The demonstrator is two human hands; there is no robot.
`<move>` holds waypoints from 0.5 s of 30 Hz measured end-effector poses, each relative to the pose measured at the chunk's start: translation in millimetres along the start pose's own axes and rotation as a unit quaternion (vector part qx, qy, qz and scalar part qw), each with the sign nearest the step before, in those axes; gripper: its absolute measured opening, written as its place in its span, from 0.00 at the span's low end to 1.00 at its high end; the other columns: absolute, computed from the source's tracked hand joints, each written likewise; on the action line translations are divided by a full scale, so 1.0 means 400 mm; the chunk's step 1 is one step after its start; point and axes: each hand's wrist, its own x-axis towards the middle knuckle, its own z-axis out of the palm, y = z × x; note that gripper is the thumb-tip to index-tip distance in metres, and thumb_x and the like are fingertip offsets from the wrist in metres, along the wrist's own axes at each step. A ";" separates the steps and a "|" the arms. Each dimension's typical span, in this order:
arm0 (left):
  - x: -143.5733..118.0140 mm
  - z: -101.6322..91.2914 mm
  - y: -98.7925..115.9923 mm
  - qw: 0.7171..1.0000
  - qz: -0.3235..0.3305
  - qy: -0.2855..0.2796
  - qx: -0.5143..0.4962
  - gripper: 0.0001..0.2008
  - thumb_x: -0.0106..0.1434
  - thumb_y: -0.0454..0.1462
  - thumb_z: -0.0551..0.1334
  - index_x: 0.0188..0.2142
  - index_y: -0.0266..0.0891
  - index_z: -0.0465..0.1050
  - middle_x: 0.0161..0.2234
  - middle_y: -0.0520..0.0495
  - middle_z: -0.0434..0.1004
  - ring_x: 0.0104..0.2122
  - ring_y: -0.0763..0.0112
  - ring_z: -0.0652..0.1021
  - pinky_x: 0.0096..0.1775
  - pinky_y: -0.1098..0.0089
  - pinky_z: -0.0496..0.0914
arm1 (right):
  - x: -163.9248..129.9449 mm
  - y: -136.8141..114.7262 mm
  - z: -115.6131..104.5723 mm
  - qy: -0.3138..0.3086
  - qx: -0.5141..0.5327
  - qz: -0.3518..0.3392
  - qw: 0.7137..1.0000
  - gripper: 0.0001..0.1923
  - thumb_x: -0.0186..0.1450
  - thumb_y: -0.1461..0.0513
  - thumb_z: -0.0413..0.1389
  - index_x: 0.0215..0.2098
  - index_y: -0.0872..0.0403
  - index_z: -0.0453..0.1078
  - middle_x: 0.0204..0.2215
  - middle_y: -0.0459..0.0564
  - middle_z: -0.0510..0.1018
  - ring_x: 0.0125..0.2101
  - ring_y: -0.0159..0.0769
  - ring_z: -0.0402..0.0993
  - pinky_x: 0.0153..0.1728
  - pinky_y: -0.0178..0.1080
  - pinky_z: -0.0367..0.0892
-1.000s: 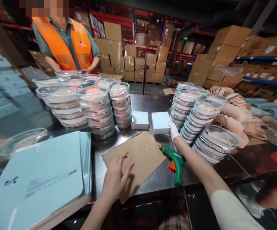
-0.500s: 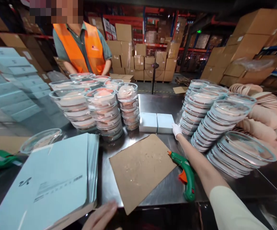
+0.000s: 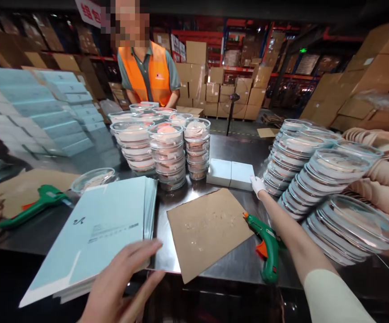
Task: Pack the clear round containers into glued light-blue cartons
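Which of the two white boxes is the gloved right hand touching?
The right-hand white box: the gloved right hand rests at its near right corner. The other white box sits beside it, farther left, untouched.

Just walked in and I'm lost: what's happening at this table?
The person's left hand lies on a stack of pale blue flat sheets. Their gloved right hand reaches to two white boxes beside leaning stacks of clear dishes. A green glue gun lies by a cardboard sheet.
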 end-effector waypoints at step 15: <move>0.768 0.118 -0.289 0.945 -0.167 -0.038 0.277 0.53 0.58 0.52 0.77 0.76 0.48 0.55 0.79 0.30 0.37 0.76 0.24 0.39 0.64 0.17 0.41 | -0.071 -0.153 -0.026 0.047 0.102 -0.139 0.984 0.32 0.70 0.58 0.53 0.69 0.61 0.66 0.69 0.66 0.68 0.71 0.54 0.60 0.72 0.54 0.54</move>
